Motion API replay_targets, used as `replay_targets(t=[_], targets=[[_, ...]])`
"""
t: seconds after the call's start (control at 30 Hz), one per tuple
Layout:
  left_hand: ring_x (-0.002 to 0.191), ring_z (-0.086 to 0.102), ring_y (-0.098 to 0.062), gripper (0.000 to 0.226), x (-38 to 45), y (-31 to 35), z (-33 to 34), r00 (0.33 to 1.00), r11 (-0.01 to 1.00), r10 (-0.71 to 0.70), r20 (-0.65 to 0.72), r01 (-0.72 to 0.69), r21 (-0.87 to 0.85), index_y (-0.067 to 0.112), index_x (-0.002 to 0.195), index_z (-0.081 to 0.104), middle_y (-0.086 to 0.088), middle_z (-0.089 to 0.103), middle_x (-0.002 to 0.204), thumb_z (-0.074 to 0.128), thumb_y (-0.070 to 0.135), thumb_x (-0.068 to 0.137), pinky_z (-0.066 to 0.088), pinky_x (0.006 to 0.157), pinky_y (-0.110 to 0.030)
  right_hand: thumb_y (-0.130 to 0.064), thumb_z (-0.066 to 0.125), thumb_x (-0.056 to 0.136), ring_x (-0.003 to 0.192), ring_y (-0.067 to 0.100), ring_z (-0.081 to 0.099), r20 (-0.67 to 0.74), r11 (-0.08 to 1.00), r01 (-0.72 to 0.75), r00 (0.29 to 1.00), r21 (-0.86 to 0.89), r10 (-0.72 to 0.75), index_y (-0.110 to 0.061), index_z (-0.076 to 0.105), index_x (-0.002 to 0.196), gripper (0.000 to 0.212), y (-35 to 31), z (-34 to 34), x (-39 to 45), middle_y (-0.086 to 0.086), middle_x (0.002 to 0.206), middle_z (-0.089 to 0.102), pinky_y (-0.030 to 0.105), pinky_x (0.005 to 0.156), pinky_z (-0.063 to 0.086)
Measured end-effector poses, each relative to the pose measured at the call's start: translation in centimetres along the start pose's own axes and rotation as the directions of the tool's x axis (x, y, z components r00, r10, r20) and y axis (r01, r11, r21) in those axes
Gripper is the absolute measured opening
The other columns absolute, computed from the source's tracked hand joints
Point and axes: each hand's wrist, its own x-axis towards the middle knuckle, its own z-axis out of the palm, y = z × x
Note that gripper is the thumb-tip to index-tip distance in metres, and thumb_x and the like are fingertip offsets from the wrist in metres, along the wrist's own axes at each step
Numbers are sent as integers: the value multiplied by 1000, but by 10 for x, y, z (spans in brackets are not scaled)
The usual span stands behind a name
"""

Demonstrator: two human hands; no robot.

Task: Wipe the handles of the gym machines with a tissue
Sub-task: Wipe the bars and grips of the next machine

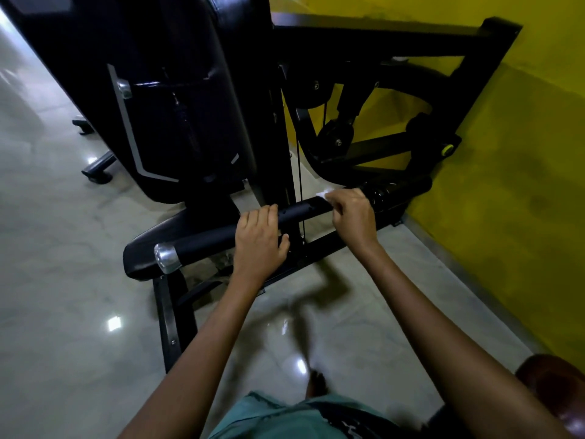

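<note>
Tissue point(325, 192) sits on the handle point(294, 212), pinched by the right hand point(352, 217); the left hand point(260, 240) curls its fingers around the same bar. Thin paper may tear or slip out if rubbed hard.

Two hands: left hand point(259, 239), right hand point(351, 217); one white tissue point(324, 193); one black padded handle point(240, 231) with one silver end cap point(167, 258); two black pulleys point(335, 134); one seat pad point(142, 248); one yellow-green knob point(447, 150)
</note>
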Motion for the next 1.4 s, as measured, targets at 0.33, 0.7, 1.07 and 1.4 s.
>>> replay_targets(t=[0.33,0.7,1.07,1.4], targets=[[88,61,-27,57,1,0,-3,999,1000,-10,49,11,-20,3,113,61,-11,65,100,72,37,69,48,86,-36,10,61,76,92,28,60,16,997,71,997,22,-71,-5,71,100,30,-12,4,-17,12,99,67,30,78,49],[95,60,-26,59,3,2,-10,987,999,-25,159,19,39,5,118,59,-10,65,108,68,41,73,46,88,-39,6,60,82,88,24,62,59,990,-19,998,139,11,-7,70,104,27,-32,6,-25,12,102,63,30,78,52],[145,10,-30,77,-12,5,-39,901,947,-318,296,290,136,10,147,23,-12,20,154,45,54,88,-4,111,-62,-1,58,87,88,24,60,104,988,-54,994,144,39,-7,64,115,29,-39,8,-26,13,107,57,31,78,53],[111,48,-26,60,-32,-18,-16,987,981,-160,25,156,118,7,126,44,-12,59,116,42,43,78,25,102,-49,6,58,83,98,21,56,98,989,67,992,135,-81,-5,69,105,27,-59,15,-23,9,101,63,29,86,50]])
